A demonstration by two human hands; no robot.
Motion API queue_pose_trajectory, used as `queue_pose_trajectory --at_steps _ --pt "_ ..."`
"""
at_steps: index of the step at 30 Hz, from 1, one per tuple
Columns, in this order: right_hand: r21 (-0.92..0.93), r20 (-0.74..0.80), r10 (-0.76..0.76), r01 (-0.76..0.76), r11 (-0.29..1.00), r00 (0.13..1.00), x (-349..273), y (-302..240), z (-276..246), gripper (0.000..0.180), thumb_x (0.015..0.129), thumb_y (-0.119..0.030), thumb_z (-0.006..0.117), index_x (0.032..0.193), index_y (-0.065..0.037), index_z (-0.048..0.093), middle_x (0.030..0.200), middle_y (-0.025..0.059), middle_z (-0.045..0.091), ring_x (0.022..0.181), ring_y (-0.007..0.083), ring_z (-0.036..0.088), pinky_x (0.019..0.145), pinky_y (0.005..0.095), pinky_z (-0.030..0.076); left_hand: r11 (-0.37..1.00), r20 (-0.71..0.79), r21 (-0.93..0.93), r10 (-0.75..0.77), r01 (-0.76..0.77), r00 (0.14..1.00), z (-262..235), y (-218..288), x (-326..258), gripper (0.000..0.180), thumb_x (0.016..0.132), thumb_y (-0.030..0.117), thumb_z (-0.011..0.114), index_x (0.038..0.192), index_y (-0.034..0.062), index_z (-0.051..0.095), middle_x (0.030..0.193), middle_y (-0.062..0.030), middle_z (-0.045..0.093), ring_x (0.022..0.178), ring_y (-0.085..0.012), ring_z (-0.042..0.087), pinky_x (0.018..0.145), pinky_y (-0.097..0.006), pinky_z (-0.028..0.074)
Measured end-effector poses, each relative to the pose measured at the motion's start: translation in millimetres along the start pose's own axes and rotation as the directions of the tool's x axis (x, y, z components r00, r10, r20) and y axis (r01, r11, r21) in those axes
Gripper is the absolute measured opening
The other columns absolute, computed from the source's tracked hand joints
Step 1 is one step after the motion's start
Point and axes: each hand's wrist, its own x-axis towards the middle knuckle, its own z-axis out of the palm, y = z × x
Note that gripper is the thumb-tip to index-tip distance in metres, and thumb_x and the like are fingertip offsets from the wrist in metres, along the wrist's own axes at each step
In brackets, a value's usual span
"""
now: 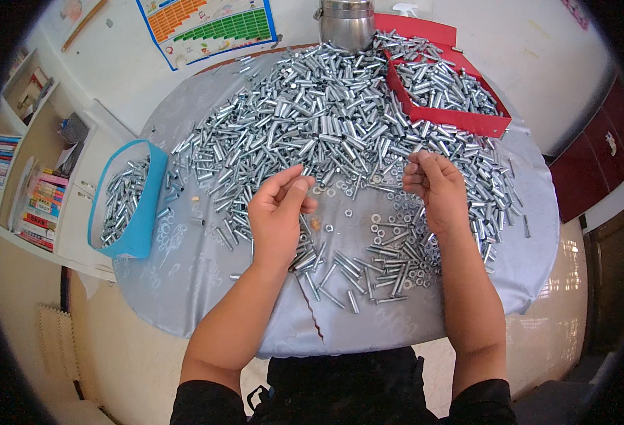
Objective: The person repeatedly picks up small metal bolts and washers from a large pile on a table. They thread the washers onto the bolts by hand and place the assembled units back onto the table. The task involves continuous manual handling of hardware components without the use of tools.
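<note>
I have both hands over the cloth-covered worktop (199,287), reaching in across its rounded front edge. My left hand (276,205) is partly curled, thumb near the index finger; I cannot tell whether it grips anything. My right hand (436,185) has its fingertips drawn together, and I can't make out whether something small sits between them.

The main heap of metal bolts and sleeves (305,106) spreads ahead of both hands, so forward room is tight. Between my wrists I get a small bare patch with a few nuts lying on it; nearer me, loose bolts (397,276) and washers (420,275) crowd beside the right forearm.

My widest clear stretch runs from the left forearm out to the blue bin (138,237), which holds more metal pieces and hides part of the left rim. On the right, only a narrow bare strip separates the heap from the edge, with a stray bolt (527,227) lying there. At the far side, the filled red box (461,122) and the steel canister (347,30) limit my reach. A jagged dark line (310,312) runs toward the front edge.
</note>
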Motion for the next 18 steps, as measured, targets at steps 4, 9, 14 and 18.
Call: queue_pose_trajectory --at_steps 4,9,14,18 --pt "-0.093 0.019 -0.027 0.029 0.995 0.999 -2.7 0.6 4.3 0.024 0.095 -0.022 0.057 0.092 0.001 0.064 0.078 0.0055 0.064 0.067 0.0133 0.061 0.064 0.0270 0.051 0.999 0.010 0.051 0.000 -0.001 1.000 -4.3 0.0 1.7 0.020 0.089 0.007 0.061 0.108 -0.0006 0.065 0.093 -0.0083 0.069 0.067 -0.0105 0.060 0.063 -0.025 0.051" --pt "-0.132 0.038 -0.034 0.039 0.990 0.999 -2.9 1.6 3.7 0.023 0.095 -0.021 0.057 0.093 0.001 0.065 0.078 0.0056 0.065 0.067 0.0129 0.061 0.064 0.0266 0.051 0.966 0.083 0.252 0.044 -0.064 0.996 -6.1 2.0 3.4 0.013 0.087 0.004 0.062 0.097 0.0003 0.069 0.091 -0.0064 0.069 0.071 -0.0106 0.060 0.065 -0.025 0.049" --pt "-0.156 0.027 -0.039 0.043 0.987 0.999 -2.4 1.2 3.3 0.024 0.095 -0.021 0.057 0.093 0.001 0.065 0.077 0.0054 0.065 0.067 0.0122 0.060 0.063 0.0260 0.050 0.480 0.547 0.652 0.238 -0.587 0.802 -36.1 20.8 21.4 0.016 0.077 0.000 0.063 0.089 0.0070 0.071 0.089 -0.0062 0.068 0.083 -0.0224 0.060 0.080 -0.033 0.046" --pt "-0.174 0.035 -0.041 0.047 0.984 0.999 -0.8 3.3 2.0 0.024 0.095 -0.021 0.056 0.094 0.001 0.065 0.077 0.0051 0.065 0.066 0.0117 0.060 0.063 0.0259 0.050 0.375 0.614 0.701 0.116 -0.607 0.781 -44.4 27.0 19.5 0.020 0.069 0.002 0.066 0.088 0.0095 0.070 0.092 -0.0076 0.064 0.092 -0.0291 0.055 0.084 -0.038 0.043"
